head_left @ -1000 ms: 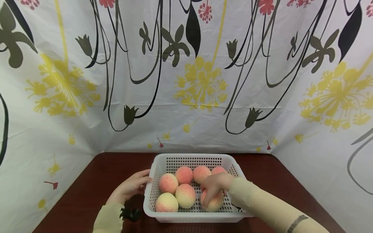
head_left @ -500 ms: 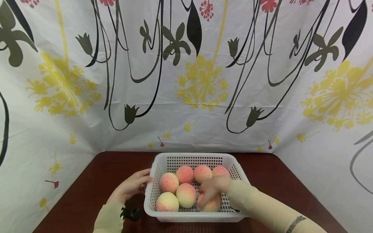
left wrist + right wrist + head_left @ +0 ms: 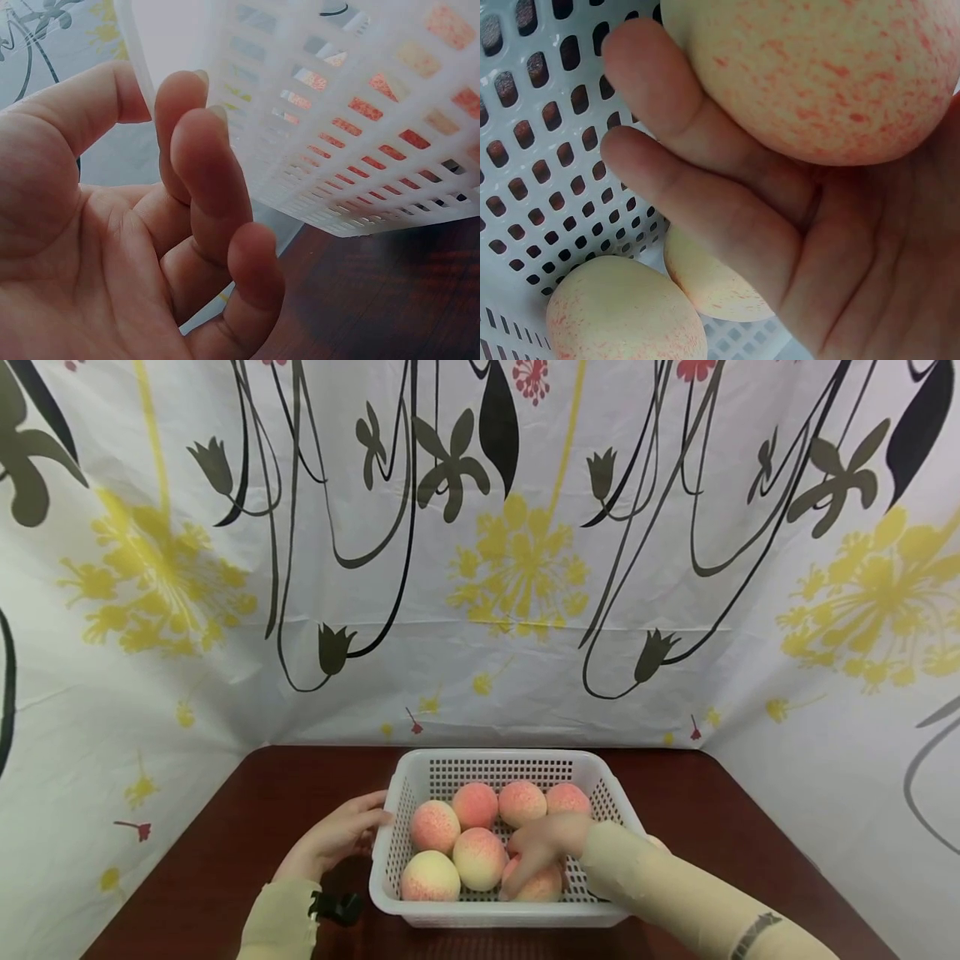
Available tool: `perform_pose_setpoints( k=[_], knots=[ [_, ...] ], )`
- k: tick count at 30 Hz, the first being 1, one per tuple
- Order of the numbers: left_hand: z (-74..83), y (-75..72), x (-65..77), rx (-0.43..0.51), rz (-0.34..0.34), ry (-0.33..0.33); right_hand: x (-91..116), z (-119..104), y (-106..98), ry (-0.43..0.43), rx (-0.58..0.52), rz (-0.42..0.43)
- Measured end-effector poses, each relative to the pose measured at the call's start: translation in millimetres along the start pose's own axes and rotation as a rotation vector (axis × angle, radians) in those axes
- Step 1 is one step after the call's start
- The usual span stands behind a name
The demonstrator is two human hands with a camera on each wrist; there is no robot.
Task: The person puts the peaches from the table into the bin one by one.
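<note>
A white perforated plastic basket (image 3: 495,920) holds several red-and-yellow peaches. My left hand (image 3: 337,837) is at its left rim; in the left wrist view the thumb meets the rim and the bent fingers (image 3: 214,180) lie along the outer wall. Inside the basket, at front right, my right hand (image 3: 543,846) grips a peach (image 3: 542,887) from above. That peach (image 3: 840,75) lies against the palm and fingers in the right wrist view. Just left of it are a peach (image 3: 480,860) and a yellower peach (image 3: 430,878); another peach (image 3: 435,827) sits behind them.
Along the back of the basket sit three peaches, including the right-hand peach (image 3: 567,800). A rounded pale thing (image 3: 657,842) shows partly behind the right forearm. Dark red-brown table (image 3: 300,785) surrounds the basket, and a flower-patterned cloth (image 3: 480,693) hangs behind and beside it.
My right hand has shifted left with the front peach, bringing it closer to the middle peach. The left hand stays at the rim. A pale rounded edge now shows behind the right forearm.
</note>
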State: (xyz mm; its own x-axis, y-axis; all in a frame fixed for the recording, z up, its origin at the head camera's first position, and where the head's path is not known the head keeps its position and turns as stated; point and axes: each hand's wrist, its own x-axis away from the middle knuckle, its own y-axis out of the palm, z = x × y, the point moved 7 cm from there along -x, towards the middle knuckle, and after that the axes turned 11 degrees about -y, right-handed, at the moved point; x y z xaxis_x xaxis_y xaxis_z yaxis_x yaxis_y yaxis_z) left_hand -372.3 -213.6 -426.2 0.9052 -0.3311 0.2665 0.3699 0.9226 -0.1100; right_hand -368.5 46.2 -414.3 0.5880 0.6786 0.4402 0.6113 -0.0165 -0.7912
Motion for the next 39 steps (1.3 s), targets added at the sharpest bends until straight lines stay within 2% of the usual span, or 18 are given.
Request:
perform_pose_setpoints(
  k=[5, 21, 24, 30, 37, 39],
  knots=[
    [-0.2, 0.4, 0.0, -0.005, -0.003, 0.006, 1.8, -0.9, 1.6, 0.011, -0.061, -0.029],
    [1.7, 1.2, 0.4, -0.006, -0.013, 0.026, 3.1, 0.1, 0.9, -0.008, -0.078, -0.038],
    [1.2, 0.7, 0.2, -0.007, -0.015, 0.029, 3.1, 0.8, -0.8, -0.023, -0.063, -0.014],
    [1.6, 0.7, 0.5, -0.006, -0.018, 0.034, 3.4, -0.5, -7.0, -0.063, 0.034, 0.030],
    [1.0, 1.8, 0.5, -0.011, -0.022, 0.037, 16.1, 5.7, -23.0, -0.070, -0.082, 0.057],
    [0.8, 1.4, 0.8, -0.008, -0.021, 0.034, 23.7, 8.1, -33.0, -0.086, -0.056, 0.091]
  ],
)
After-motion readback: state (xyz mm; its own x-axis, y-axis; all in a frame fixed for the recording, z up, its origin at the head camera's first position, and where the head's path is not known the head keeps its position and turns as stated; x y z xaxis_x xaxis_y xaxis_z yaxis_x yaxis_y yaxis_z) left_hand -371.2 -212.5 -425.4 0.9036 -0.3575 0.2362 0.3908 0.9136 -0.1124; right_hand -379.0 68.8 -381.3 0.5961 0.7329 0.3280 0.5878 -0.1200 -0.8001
